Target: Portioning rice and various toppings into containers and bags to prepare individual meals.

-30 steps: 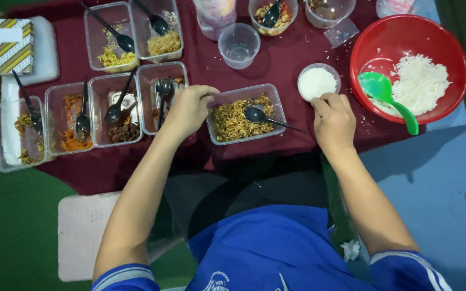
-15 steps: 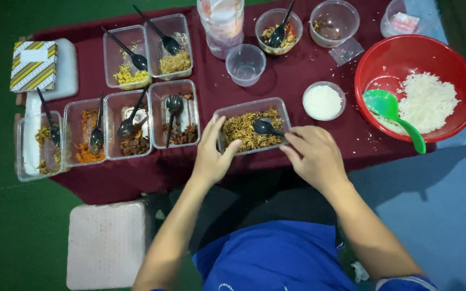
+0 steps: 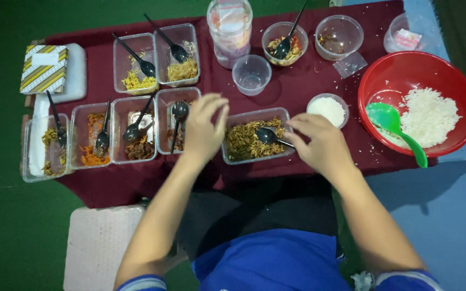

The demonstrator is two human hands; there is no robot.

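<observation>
My right hand [image 3: 319,145] has a loose pinch on the handle of the black plastic spoon [image 3: 269,136], its bowl resting in the clear rectangular tub of brown fried noodles [image 3: 254,136] dead centre. My left hand [image 3: 203,129] hovers at the tub's 9 o'clock edge, fingers spread and holding nothing. I'd say press that edge down before scooping so the light tub doesn't skid. Everything sits on a dark maroon cloth [image 3: 308,78], with a red plastic bowl of white rice [image 3: 419,102] at 3 o'clock, over a green floor [image 3: 6,226].
</observation>
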